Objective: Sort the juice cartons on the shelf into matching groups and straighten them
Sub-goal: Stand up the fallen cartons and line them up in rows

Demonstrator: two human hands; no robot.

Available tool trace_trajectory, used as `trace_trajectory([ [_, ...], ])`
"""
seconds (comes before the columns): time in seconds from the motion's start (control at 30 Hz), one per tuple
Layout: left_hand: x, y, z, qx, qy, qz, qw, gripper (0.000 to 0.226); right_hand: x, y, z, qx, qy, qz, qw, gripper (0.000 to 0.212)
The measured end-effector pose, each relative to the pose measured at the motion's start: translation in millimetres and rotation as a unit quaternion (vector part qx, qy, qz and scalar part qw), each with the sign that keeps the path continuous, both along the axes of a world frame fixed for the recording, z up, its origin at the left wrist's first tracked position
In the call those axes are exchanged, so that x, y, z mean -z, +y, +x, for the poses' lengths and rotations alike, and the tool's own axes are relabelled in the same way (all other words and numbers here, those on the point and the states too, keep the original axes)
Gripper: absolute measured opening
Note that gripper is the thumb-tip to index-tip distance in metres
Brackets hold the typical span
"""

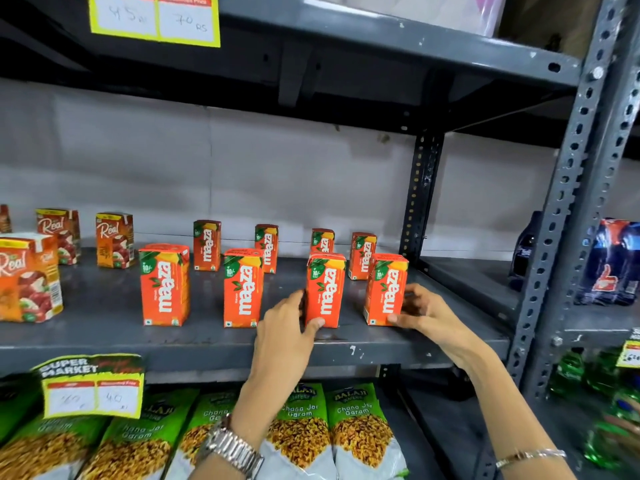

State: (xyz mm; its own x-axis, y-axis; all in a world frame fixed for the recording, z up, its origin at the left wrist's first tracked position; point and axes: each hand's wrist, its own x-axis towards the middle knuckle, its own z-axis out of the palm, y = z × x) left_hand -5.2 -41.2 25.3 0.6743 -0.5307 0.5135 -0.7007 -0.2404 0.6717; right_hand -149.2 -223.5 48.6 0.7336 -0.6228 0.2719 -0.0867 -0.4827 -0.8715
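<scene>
**Eight Maaza cartons in two rows, a hand on each of the two nearest the right end**

Eight orange Maaza cartons are standing upright on the grey metal shelf (104, 327), four in a front row and four in a back row, each apart from its neighbours. The left hand (289, 327) is gripping the third front carton (325, 289), thumb low on its front face and fingers curling round its left side. The right hand (420, 311) is gripping the fourth front carton (386, 289) at the right end, thumb at its bottom corner, fingers wrapping behind. The other two front cartons, the first (165, 284) and the second (242, 287), are standing untouched to the left.

Real cartons are sitting at the left end: three are showing clearly, namely a near one (29, 277) and two further back (59, 233) (115, 239). A fourth (4, 219) is being cut off by the picture's edge.

Below, green snack packets (360, 431) reading "Chana Jor Garam" are lying in a row; at least five are showing, and the arms and a price tag (91, 389) are hiding parts of them. The handwritten prices are hard to make out. In the next bay, dark shrink-wrapped bottles (613, 261) are standing partly behind the upright (568, 188), and green bottles (568, 375) below them are blurring too much to count.
</scene>
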Motion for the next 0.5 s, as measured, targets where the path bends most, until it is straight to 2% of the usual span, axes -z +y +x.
trace_trajectory([
  [0.13, -0.6, -0.9, 0.6, -0.021, -0.013, -0.02, 1.0, 0.051, 1.2, -1.4, -1.2, -0.004, -0.007, 0.009, 1.0, 0.047],
  [0.33, 4.3, 0.1, 0.2, -0.005, 0.002, -0.034, 0.999, 0.064, 1.3, 1.1, -0.6, 0.002, -0.013, 0.0, 1.0, 0.045],
  [0.5, 14.1, 21.5, -19.8, 0.039, -0.023, -0.114, 0.992, 0.059, 1.2, 0.6, -0.3, 0.002, 0.0, -0.019, 1.0, 0.049],
])
